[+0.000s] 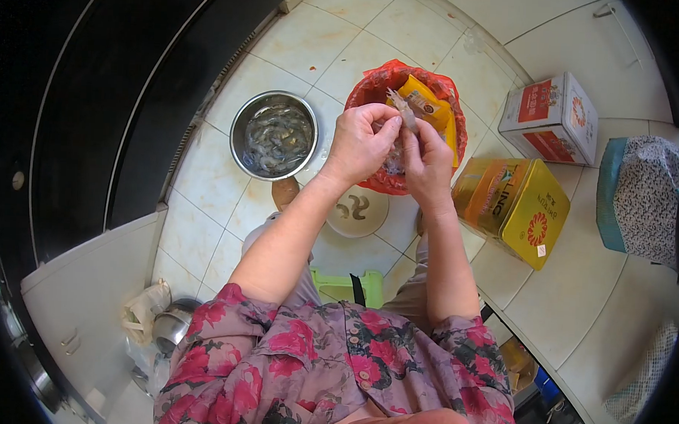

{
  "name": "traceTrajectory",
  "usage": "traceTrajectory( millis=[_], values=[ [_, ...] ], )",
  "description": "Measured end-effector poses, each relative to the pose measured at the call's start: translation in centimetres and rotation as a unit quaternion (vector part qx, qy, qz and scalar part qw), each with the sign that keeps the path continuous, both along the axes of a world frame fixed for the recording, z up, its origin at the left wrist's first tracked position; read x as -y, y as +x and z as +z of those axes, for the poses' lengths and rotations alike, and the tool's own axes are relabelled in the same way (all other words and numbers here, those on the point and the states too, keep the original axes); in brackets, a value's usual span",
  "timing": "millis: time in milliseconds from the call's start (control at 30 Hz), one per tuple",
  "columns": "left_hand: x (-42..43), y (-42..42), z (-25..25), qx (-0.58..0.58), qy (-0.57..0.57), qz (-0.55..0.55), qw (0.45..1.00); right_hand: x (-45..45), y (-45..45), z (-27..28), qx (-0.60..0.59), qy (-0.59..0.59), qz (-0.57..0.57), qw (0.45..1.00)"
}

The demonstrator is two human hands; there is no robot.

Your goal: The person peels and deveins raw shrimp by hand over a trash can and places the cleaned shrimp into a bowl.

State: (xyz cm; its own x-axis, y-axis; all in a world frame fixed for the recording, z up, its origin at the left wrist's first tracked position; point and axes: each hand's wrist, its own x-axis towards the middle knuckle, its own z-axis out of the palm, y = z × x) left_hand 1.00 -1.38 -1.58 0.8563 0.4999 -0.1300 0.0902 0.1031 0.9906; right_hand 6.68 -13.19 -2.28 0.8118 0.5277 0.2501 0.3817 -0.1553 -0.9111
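Both hands meet over a bin lined with a red plastic bag [361, 93]. Between them is a raw shrimp [405, 112], its head end pointing up and away. My left hand [366, 140] pinches at the shrimp with thumb and forefinger. My right hand [429, 161] grips its body from the other side. Left of the bin, a steel bowl [237, 150] holds many grey unpeeled shrimp [276, 137]. Below my wrists stands a white bowl [376, 222] with several peeled shrimp [355, 206] in it, partly hidden by my left forearm.
Yellow packaging [426, 99] lies inside the bin. To the right stand a yellow tin [534, 211], a red-and-white carton [552, 118] and a patterned bag [647, 196]. A green stool [373, 286] is beneath me. Metal pots [172, 327] sit at lower left on the tiled floor.
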Motion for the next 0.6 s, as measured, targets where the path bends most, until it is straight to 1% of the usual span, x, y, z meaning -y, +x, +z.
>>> traceTrajectory(
  millis=[33, 67, 100, 133, 200, 233, 300, 333, 367, 400, 433, 500, 533, 567, 600],
  values=[
    [0.0, 0.0, 0.1, 0.005, 0.015, -0.004, 1.0, 0.2, 0.1, 0.1, 0.0, 0.0, 0.0, 1.0],
    [0.0, 0.0, 0.1, 0.005, 0.015, -0.005, 1.0, 0.4, 0.2, 0.4, -0.111, 0.003, 0.008, 0.994],
    [0.0, 0.0, 0.1, 0.007, 0.012, -0.006, 1.0, 0.7, 0.3, 0.6, -0.221, 0.006, 0.015, 0.975],
    [0.1, 0.0, 0.2, 0.009, 0.008, -0.008, 1.0, 0.7, 0.4, 0.7, -0.221, 0.005, 0.014, 0.975],
    [0.1, 0.0, 0.4, 0.004, -0.012, -0.016, 1.0, 0.9, 0.5, 0.9, -0.301, 0.054, 0.032, 0.952],
    [0.1, 0.1, 0.5, 0.001, -0.031, -0.021, 0.999, 1.1, 0.6, 0.8, -0.301, 0.054, 0.032, 0.952],
    [0.1, 0.1, 0.9, -0.003, -0.041, -0.026, 0.999, 1.5, 1.0, 0.6, -0.348, 0.069, 0.056, 0.933],
    [0.1, 0.1, 1.0, -0.006, -0.052, -0.03, 0.998, 1.7, 1.1, 0.7, -0.348, 0.069, 0.056, 0.933],
    [0.1, 0.1, 0.9, -0.006, -0.052, -0.03, 0.998, 1.8, 1.2, 0.9, -0.358, 0.071, 0.064, 0.929],
    [0.2, 0.1, 0.7, 0.004, 0.001, -0.032, 0.999, 1.9, 1.2, 1.0, -0.368, 0.073, 0.072, 0.924],
    [0.2, 0.1, 0.4, 0.013, 0.053, -0.034, 0.998, 1.8, 1.2, 0.9, -0.368, 0.072, 0.072, 0.924],
    [0.2, 0.2, 0.1, 0.009, 0.071, -0.031, 0.997, 1.7, 0.9, 0.6, -0.305, 0.057, 0.038, 0.95],
    [0.1, 0.2, 0.0, 0.005, 0.09, -0.028, 0.996, 1.6, 0.7, 0.4, -0.306, 0.056, 0.039, 0.95],
    [0.0, 0.2, -0.1, 0.004, 0.09, -0.027, 0.996, 1.4, 0.5, 0.3, -0.186, 0.017, 0.015, 0.982],
    [0.0, 0.2, -0.2, -0.001, 0.096, -0.023, 0.995, 1.3, 0.3, 0.2, -0.062, -0.023, -0.009, 0.998]
  ],
)
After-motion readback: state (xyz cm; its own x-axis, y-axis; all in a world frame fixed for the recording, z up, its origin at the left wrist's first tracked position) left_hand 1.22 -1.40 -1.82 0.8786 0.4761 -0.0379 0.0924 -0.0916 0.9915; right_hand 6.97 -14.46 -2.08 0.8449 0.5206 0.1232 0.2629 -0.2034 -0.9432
